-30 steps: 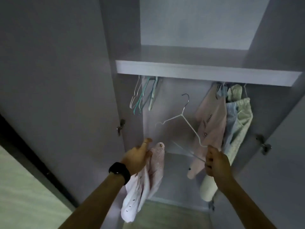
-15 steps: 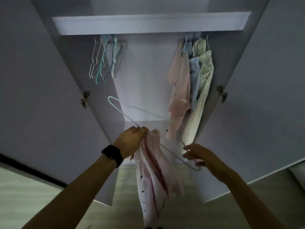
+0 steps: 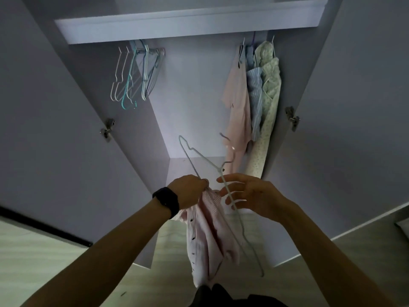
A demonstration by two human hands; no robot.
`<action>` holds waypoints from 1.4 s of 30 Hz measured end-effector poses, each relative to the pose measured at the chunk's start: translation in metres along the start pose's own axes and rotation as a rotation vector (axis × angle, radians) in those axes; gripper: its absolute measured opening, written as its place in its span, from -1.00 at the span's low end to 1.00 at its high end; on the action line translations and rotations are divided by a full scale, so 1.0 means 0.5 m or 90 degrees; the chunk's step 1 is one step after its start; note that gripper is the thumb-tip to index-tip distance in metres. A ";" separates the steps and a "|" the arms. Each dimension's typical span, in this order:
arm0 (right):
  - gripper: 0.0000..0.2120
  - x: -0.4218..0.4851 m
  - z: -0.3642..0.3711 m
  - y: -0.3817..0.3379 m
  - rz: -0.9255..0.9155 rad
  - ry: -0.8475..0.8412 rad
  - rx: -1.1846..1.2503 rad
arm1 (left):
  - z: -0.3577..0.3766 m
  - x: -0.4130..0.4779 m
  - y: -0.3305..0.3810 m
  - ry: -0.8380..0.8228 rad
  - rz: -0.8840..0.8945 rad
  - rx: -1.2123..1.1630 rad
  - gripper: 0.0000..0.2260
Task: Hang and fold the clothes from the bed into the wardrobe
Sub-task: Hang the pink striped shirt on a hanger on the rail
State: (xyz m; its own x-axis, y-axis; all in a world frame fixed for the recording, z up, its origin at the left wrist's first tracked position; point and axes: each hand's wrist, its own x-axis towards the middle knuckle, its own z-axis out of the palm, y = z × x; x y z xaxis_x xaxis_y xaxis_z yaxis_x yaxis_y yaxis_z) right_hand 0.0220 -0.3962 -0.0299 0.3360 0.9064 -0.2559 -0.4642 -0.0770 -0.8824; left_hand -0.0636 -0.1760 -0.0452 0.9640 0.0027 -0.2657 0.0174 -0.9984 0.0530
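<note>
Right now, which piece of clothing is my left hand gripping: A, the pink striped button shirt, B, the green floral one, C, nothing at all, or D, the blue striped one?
A: the left hand is curled round the top of the pink striped shirt, which dangles below it, while the green floral garment and the blue striped garment hang untouched further back on the right.

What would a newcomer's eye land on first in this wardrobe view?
The two hands at centre: the left hand grips a pink striped shirt, while the open right hand touches a white wire hanger. Inside the wardrobe, empty hangers hang upper left and hung clothes upper right.
</note>
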 end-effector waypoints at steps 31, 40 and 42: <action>-0.90 0.129 -0.135 -0.089 -0.214 0.617 -0.419 | -0.080 -0.149 -0.224 0.070 -0.316 0.039 -0.64; -0.66 0.159 -0.195 -0.118 -0.130 0.658 -0.413 | -0.081 -0.158 -0.258 0.367 -0.411 -0.429 -0.90; -0.59 0.160 -0.208 -0.121 -0.109 0.664 -0.423 | -0.095 -0.149 -0.254 0.433 -0.423 -0.607 -0.91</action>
State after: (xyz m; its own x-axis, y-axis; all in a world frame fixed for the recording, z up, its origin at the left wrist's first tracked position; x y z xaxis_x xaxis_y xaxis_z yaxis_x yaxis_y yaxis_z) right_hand 0.1622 -0.3624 -0.0382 0.9815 0.1874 -0.0402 0.0517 -0.4608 -0.8860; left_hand -0.1250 -0.0469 0.0137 0.6355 0.7720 0.0098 0.4373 -0.3704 0.8195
